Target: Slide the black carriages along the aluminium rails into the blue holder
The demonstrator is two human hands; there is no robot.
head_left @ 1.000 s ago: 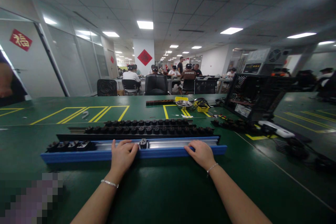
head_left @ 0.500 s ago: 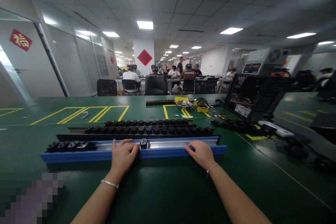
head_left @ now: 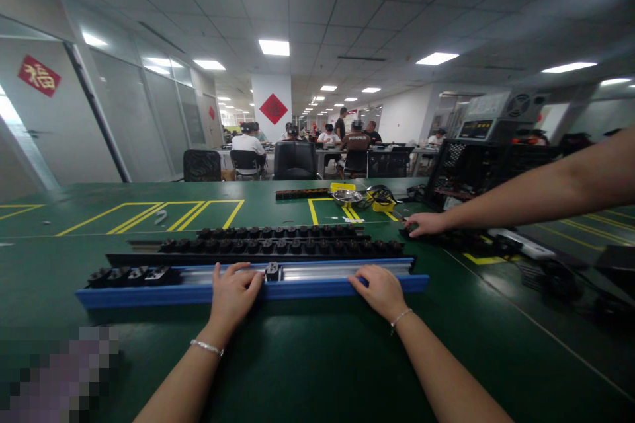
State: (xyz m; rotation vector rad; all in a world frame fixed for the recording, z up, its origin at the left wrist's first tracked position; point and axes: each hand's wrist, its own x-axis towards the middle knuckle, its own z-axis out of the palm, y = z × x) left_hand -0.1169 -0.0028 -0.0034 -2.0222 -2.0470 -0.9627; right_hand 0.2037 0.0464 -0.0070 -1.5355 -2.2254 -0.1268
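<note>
A long blue rail (head_left: 307, 289) with a silvery channel lies across the table in front of me. My left hand (head_left: 233, 294) is hooked over its front wall, fingers inside, thumb beside a small black socket module (head_left: 272, 271). Farther right, my right hand (head_left: 380, 291) grips the same front wall with curled fingers. Several black modules (head_left: 129, 275) sit in the rail's left end. Behind it lie black strips (head_left: 278, 246) bearing rows of similar modules. Another person's hand (head_left: 424, 225) reaches in from the right, touching dark parts beside the strips; its fingertips are partly hidden.
On the green table (head_left: 307, 357) a metal bowl (head_left: 347, 197) stands by yellow trays and cables. An open computer case (head_left: 466, 168) is at the right, near a white device (head_left: 520, 244). A blurred pixel patch covers the lower left. People sit at tables beyond.
Another person's arm has come in from the right, its hand at the dark parts. My two hands and the blue rail have barely moved.
</note>
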